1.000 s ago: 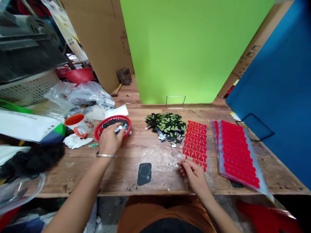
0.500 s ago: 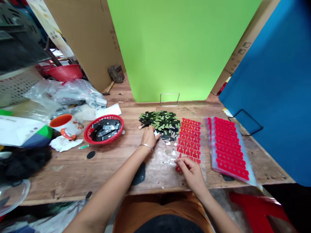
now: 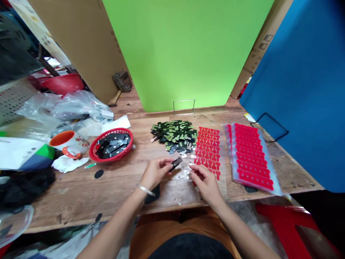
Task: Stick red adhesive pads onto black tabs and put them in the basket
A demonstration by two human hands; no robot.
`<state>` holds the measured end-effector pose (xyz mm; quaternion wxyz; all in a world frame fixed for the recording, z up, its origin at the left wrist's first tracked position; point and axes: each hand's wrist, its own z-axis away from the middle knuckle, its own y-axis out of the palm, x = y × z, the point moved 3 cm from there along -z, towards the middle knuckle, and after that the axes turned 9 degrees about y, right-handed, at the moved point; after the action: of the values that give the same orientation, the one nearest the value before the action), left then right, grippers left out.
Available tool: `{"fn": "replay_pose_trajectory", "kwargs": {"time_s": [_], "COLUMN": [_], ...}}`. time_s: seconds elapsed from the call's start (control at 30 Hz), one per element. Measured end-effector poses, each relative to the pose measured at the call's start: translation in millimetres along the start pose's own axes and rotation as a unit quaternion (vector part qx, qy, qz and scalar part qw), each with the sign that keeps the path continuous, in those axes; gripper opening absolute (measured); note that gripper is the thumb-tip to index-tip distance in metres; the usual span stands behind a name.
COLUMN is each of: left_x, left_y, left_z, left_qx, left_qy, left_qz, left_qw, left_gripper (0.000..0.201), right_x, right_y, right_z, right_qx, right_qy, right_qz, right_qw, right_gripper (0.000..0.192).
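My left hand (image 3: 156, 173) pinches a small flat black metal piece (image 3: 176, 164) by one end, holding it above the table. To the right of it, my right hand (image 3: 206, 181) has thumb and forefinger brought together; whatever is between them is too small to make out. That hand lies over the lower left corner of a sheet of red T-shaped stickers (image 3: 207, 147). Just beyond both hands is a heap of black and green flat pieces (image 3: 175, 135).
A red basket (image 3: 132, 144) holds more black pieces on the left, beside an orange-and-white mug (image 3: 81, 143). Stacked red sticker sheets (image 3: 252, 158) lie at right. Green (image 3: 185, 54) and blue boards (image 3: 299, 100) stand behind. Plastic bags (image 3: 67, 108) clutter the far left.
My left hand has come back from the heap toward me, bringing a black metal piece. My right hand has shifted slightly up and left. The camera view has also shifted a little.
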<state>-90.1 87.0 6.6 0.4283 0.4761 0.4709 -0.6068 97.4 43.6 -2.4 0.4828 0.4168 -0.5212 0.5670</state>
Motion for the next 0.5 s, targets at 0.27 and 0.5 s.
{"fn": "replay_pose_trajectory", "kwargs": {"time_s": [0.27, 0.5], "left_x": [-2, 8], "left_y": [33.3, 40.5], "left_z": [35, 26], "left_qx": [0.073, 0.023], "left_qy": [0.068, -0.014], "left_qz": [-0.152, 0.036], "left_qw": [0.983, 0.999], "left_gripper": [0.02, 0.021], "right_x": [1, -4], "right_y": [1, -43], "right_z": [7, -5], "right_qx": [0.007, -0.036], "right_qy": [-0.062, -0.036], "right_qz": [0.12, 0.14], "right_qw": [0.991, 0.989], "right_gripper": [0.011, 0.013]}}
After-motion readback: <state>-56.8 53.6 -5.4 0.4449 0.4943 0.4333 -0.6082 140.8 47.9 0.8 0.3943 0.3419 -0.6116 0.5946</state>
